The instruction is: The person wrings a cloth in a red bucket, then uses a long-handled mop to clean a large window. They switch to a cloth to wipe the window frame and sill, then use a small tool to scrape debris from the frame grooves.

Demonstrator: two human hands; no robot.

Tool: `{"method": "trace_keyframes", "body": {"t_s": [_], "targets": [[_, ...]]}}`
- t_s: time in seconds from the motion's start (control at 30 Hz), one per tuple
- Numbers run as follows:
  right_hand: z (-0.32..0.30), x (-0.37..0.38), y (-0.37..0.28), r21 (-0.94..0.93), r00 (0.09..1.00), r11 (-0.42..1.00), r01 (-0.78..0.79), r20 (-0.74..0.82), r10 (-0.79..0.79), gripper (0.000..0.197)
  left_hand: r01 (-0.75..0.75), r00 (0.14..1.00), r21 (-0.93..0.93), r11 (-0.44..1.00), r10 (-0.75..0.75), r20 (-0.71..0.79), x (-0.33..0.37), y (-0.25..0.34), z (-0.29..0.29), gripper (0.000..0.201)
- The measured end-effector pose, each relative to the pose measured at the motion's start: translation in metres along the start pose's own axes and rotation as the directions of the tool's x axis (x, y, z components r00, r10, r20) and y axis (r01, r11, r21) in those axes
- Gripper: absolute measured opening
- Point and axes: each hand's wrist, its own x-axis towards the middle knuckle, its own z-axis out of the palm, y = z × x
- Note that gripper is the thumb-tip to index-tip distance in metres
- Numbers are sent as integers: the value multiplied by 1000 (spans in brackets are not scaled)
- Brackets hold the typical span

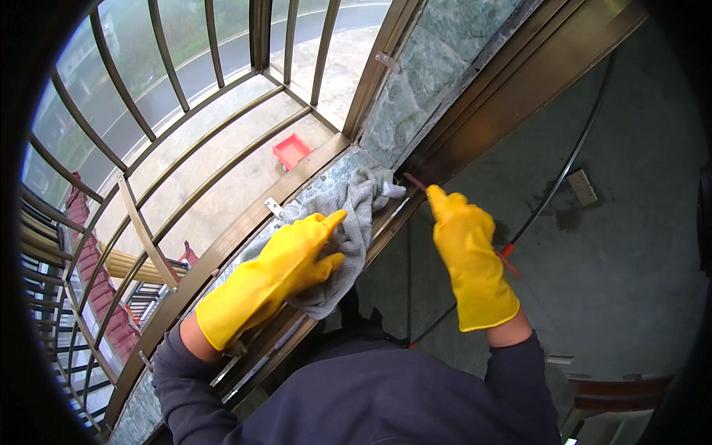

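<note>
A crumpled grey cloth lies along the stone window sill, one end hanging over the inner window track. Over it is my left hand in a yellow rubber glove, index finger stretched out and thumb apart; its other fingers are partly hidden. My right hand, gloved the same way, is closed around a thin reddish-brown stick. The stick's tip points at the corner where the track meets the upright frame. Beside that tip, a small whitish piece sits at the cloth's edge.
Curved metal bars cage the window's outer side. Far below outside stands a red container. Indoors, a dark hose or cable with a red fitting runs past my right hand. A small pale block lies on the grey floor.
</note>
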Motion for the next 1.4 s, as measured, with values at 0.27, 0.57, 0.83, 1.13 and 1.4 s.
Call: {"method": "trace_keyframes", "body": {"t_s": [0.27, 0.57, 0.83, 1.13, 1.4], "targets": [[-19, 15, -15, -10, 962, 994, 112, 251, -106, 28, 25, 1000, 127, 992, -25, -4, 41, 21, -3, 61], [8, 44, -9, -152, 931, 974, 166, 350, -104, 34, 9, 1000, 78, 997, -11, 29, 31, 17, -5, 55], [-10, 55, -22, -219, 871, 939, 264, 472, -134, 51, -30, 998, -36, 999, 32, 48, 26, 6, -1, 52], [10, 54, -19, -270, 907, 910, 314, 368, -204, 31, -35, 993, -110, 993, 48, 112, 28, -3, -7, 54], [23, 43, -35, -354, 931, 872, 338, 261, -255, 41, -70, 996, -153, 986, 61, -67, 15, -11, 3, 67]]}}
